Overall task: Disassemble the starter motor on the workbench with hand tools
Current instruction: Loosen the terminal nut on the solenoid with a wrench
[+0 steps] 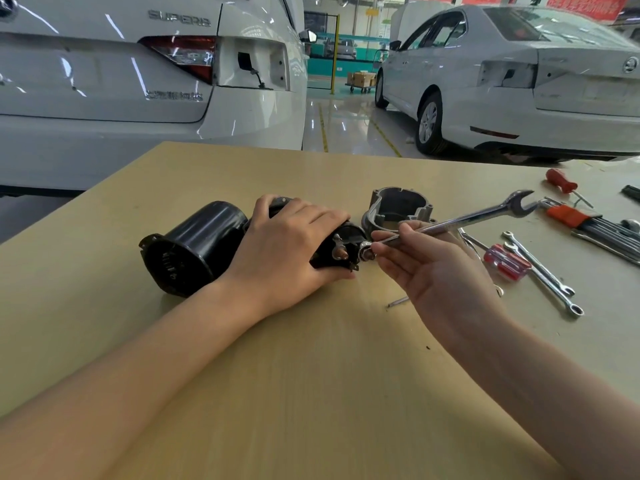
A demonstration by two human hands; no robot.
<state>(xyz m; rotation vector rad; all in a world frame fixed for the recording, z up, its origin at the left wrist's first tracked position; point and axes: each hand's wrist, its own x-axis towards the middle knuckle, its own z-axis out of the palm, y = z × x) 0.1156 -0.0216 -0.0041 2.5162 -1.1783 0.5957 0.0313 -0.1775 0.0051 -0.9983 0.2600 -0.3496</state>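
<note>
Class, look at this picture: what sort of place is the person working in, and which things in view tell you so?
Most likely a car repair or training workshop. Two white cars with tail lights removed stand on a marked floor behind the workbench, where wrenches lie beside a starter motor.

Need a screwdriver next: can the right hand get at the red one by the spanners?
Probably yes, once the right hand puts down its wrench; the red screwdriver lies uncovered on the workbench beside it.

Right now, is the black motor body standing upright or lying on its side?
On its side. The black motor body lies across the workbench, its open end facing the camera, while the left hand presses down on the solenoid beside it.
</note>
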